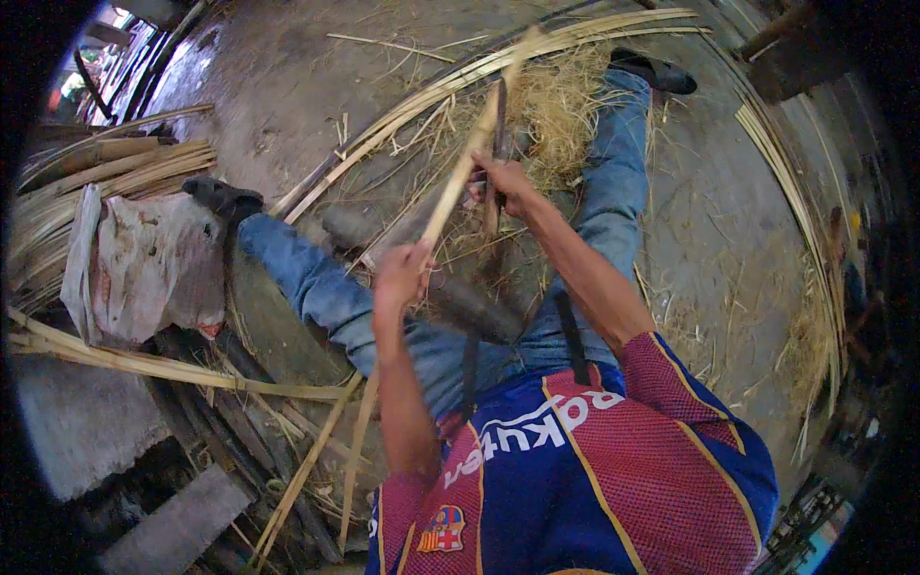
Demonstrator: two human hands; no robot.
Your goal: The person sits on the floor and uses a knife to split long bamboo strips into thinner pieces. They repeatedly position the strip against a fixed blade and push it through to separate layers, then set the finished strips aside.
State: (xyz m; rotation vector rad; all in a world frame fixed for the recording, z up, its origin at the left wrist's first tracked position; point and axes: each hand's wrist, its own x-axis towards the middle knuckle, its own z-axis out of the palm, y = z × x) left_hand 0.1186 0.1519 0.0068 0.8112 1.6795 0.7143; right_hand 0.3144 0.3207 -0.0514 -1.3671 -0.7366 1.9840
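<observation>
My left hand is closed round the near end of a pale bamboo strip, somewhat smeared by motion. The strip slants away from me, up and to the right, between my spread legs. Farther along it, my right hand grips a dark, long-bladed knife. The blade lies against or just beside the strip; I cannot tell whether it cuts in. Below the hands, a dark rounded log or pole lies between my thighs. A heap of fine bamboo shavings rests by my right lower leg.
Long split bamboo strips lie across the floor beyond my feet, and more strips curve along the right. At the left are a bamboo bundle, a whitish sack and dark poles. Grey boards sit lower left.
</observation>
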